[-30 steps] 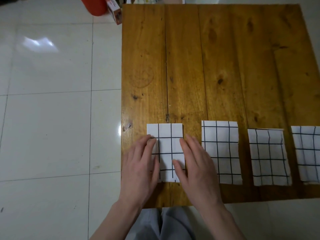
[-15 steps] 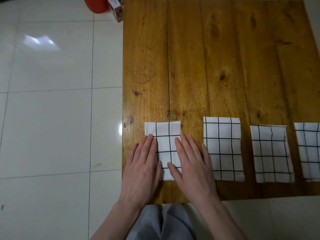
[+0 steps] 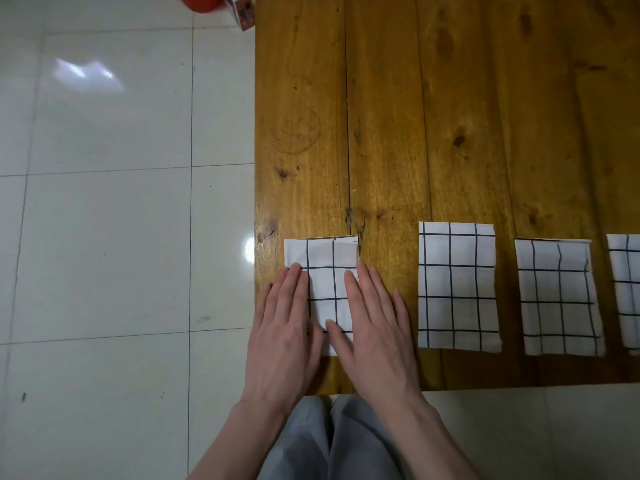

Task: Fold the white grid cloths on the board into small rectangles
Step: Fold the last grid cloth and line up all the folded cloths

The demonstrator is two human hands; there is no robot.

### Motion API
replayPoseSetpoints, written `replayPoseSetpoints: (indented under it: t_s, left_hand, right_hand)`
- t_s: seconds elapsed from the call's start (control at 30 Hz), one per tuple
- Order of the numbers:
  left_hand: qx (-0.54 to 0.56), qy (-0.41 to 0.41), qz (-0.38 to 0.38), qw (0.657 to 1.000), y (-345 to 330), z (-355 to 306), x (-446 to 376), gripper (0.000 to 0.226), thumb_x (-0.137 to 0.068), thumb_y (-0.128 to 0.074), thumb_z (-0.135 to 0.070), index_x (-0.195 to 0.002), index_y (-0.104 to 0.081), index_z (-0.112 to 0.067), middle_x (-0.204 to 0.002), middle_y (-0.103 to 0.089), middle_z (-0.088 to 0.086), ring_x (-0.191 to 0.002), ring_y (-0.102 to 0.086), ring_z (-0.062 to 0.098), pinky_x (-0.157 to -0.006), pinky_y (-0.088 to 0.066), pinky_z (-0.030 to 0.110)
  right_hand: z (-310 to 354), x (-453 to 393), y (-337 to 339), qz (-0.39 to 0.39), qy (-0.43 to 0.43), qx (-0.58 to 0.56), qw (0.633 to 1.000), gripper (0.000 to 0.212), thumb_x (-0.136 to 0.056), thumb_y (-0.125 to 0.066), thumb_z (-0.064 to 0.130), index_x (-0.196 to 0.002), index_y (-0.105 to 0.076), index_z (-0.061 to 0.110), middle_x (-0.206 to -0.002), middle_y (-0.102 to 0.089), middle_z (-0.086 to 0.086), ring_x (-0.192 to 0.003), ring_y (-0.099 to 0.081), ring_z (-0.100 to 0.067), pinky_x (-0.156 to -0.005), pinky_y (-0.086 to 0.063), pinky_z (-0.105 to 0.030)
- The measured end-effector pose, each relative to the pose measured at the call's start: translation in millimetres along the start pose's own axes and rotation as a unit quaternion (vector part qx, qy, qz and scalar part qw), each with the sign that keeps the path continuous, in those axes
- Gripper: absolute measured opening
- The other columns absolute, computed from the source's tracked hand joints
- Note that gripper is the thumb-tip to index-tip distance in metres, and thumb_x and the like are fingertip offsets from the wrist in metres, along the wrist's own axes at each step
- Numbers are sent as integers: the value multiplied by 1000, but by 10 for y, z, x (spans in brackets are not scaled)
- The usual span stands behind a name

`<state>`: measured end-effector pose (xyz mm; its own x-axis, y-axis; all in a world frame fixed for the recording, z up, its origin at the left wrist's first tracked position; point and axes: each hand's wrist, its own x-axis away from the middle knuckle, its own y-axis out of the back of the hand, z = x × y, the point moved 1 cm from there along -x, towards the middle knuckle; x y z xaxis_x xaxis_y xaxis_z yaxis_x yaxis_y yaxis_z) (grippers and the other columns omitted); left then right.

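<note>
Wooden board (image 3: 450, 116) on glossy white tiles (image 3: 104, 237) — both hands flat, fingers straight, on folded cloth (image 3: 325, 268).

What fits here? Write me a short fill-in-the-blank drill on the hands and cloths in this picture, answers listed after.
1. Both hands press flat on the ____most folded cloth.
2. The left hand and right hand have ____ fingers.
3. In all, ____ grid cloths show on the wooden board.
4. The rightmost cloth is cut off by the picture's ____.

Missing words: left; straight; four; edge
</note>
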<state>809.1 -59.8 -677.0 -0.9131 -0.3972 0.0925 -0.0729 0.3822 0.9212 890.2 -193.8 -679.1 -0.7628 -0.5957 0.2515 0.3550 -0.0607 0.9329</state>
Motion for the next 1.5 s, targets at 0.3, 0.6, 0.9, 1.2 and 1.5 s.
replayPoseSetpoints:
  t_s: [0.3, 0.6, 0.9, 1.2, 1.5]
  left_hand:
    - [52, 19, -17, 998, 23, -143, -74, 69, -98, -57, -26, -159, -35, -3, -165, -37, 13, -159, -24, 25, -130, -22, 47]
    - [76, -30, -13, 997, -57, -617, -205, 60, -103, -55, -27, -157, -42, -7, -163, -43, 9, -158, -27, 21, -130, -20, 42]
    - [57, -78, 0, 995, -427, -1408, -283, 57, -108, -46, -32, -160, -39, -10, -167, -38, 8, -158, -26, 20, -129, -24, 45]
    - [-44, -93, 28, 994, -627, -1596, -239, 62, -106, -37, -34, -161, -34, -6, -168, -32, 13, -159, -25, 24, -127, -28, 46]
    - [-70, -54, 39, 995, -671, -1592, -35, 60, -109, -37, -34, -162, -33, -6, -171, -28, 12, -161, -18, 23, -128, -27, 47]
  right_hand:
    - [-64, -46, 139, 1, -9, -90, 996, 68, -107, -25, 57, -164, -24, 20, -173, -18, 2, -160, -13, -13, -127, -26, -44]
    - [-534, -19, 400, -81, -53, -117, 988, 57, -108, -34, 43, -159, -35, 18, -168, -31, 0, -155, -27, -16, -124, -32, -43]
    - [-1403, 58, 579, -78, -17, -84, 993, 59, -107, -36, 43, -159, -36, 15, -168, -31, -2, -156, -24, -15, -122, -29, -37]
    - [-1760, 41, 489, -32, 70, 34, 996, 61, -107, -31, 49, -161, -34, 20, -170, -27, -2, -158, -24, -22, -121, -36, -52]
    - [-1755, 95, 359, -24, 107, 68, 992, 68, -104, -29, 59, -162, -31, 24, -171, -26, -4, -158, -24, -24, -124, -28, -49]
